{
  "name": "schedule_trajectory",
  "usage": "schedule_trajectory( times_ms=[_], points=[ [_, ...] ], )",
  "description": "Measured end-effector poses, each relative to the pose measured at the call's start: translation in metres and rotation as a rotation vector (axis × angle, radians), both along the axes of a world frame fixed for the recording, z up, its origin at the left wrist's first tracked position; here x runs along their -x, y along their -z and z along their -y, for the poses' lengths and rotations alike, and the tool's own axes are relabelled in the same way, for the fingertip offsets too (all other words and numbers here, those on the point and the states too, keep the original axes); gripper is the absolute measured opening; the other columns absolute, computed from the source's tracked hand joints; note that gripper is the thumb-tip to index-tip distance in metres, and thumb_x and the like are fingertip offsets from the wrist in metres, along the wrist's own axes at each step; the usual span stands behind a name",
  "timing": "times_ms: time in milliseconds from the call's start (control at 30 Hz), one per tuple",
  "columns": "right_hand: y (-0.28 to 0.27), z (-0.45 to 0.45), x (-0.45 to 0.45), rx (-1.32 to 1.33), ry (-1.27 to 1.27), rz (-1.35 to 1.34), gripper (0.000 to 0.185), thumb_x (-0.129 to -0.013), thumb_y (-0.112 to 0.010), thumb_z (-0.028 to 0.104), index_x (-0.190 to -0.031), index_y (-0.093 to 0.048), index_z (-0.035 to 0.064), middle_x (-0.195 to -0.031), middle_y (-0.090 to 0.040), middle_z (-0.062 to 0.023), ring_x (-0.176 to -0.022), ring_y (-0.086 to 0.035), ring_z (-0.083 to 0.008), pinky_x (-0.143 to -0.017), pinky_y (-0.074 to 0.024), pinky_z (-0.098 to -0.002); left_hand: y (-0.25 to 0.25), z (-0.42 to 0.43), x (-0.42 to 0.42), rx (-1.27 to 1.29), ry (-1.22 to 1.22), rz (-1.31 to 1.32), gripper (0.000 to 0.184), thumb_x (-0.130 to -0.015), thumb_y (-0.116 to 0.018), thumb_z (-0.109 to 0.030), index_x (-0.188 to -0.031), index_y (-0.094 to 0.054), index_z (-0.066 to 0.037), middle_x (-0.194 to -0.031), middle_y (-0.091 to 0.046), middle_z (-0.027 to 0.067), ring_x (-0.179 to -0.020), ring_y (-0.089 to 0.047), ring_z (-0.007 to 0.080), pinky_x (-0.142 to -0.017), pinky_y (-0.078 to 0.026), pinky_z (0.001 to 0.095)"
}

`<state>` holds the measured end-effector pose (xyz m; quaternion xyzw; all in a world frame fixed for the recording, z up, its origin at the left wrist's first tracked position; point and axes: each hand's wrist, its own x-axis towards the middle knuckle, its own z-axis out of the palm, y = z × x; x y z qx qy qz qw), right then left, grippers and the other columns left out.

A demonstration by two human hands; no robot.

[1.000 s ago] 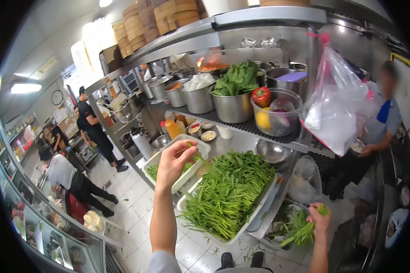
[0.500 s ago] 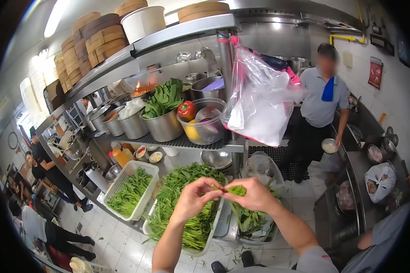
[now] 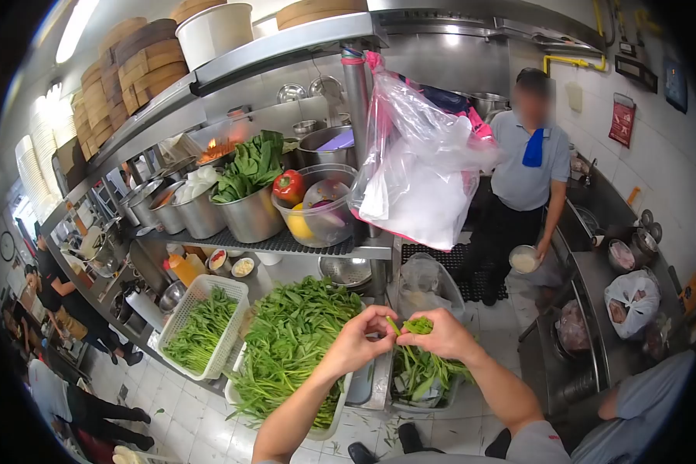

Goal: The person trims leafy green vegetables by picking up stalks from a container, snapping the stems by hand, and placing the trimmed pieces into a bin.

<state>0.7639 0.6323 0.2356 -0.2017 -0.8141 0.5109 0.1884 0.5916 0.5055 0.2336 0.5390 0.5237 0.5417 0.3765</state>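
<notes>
My left hand is closed in a pinch on a short green stem, its fingertips close to those of the other hand. My right hand grips a small yellow-green leafy bit. Below and to the left, a pile of long-stemmed leafy greens heaps over a large white basket. Under my right hand, a bin holds loose leaves and stems. A second white basket further left contains more long-stemmed greens.
A steel shelf carries several pots and a clear tub with peppers. From its post hangs a clear plastic bag. At the right, a person holds a bowl beside a steel counter. Leaf scraps lie on the tiled floor.
The view has shifted slightly, so the surroundings sit further left. My hands have moved a little apart, with the green stem now showing between them.
</notes>
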Motion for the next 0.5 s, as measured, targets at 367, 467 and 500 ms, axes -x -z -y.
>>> schedule_trajectory(
  times_ms=[367,467,500],
  points=[
    [0.027,-0.026,-0.041,0.265,0.143,-0.028,0.025,-0.08,-0.083,0.019,-0.089,-0.069,0.0002,-0.07,-0.063,0.0013,-0.053,-0.051,-0.0053,-0.049,-0.0416,-0.0235,0.024,-0.046,-0.027,0.33,0.13,0.277,0.017,-0.095,-0.065,-0.011,-0.106,-0.067,0.002,-0.098,-0.07,0.0077,-0.091,-0.067,0.0132,-0.084,-0.056,0.0259],
    [0.041,-0.033,-0.048,0.297,0.159,-0.007,0.024,-0.08,-0.082,0.018,-0.089,-0.07,0.0001,-0.07,-0.064,0.0001,-0.054,-0.051,-0.0055,-0.049,-0.0416,-0.0235,0.037,-0.055,-0.031,0.306,0.158,0.188,0.017,-0.096,-0.064,-0.012,-0.103,-0.066,0.003,-0.098,-0.07,0.0076,-0.089,-0.068,0.0134,-0.082,-0.055,0.0258],
    [0.042,-0.034,-0.05,0.308,0.154,-0.001,0.024,-0.081,-0.082,0.019,-0.089,-0.07,0.0,-0.07,-0.064,-0.0001,-0.054,-0.052,-0.0057,-0.049,-0.0416,-0.0238,0.041,-0.057,-0.032,0.286,0.162,0.115,0.017,-0.095,-0.065,-0.012,-0.101,-0.067,0.003,-0.097,-0.07,0.0083,-0.089,-0.068,0.013,-0.081,-0.055,0.0264]
  ],
)
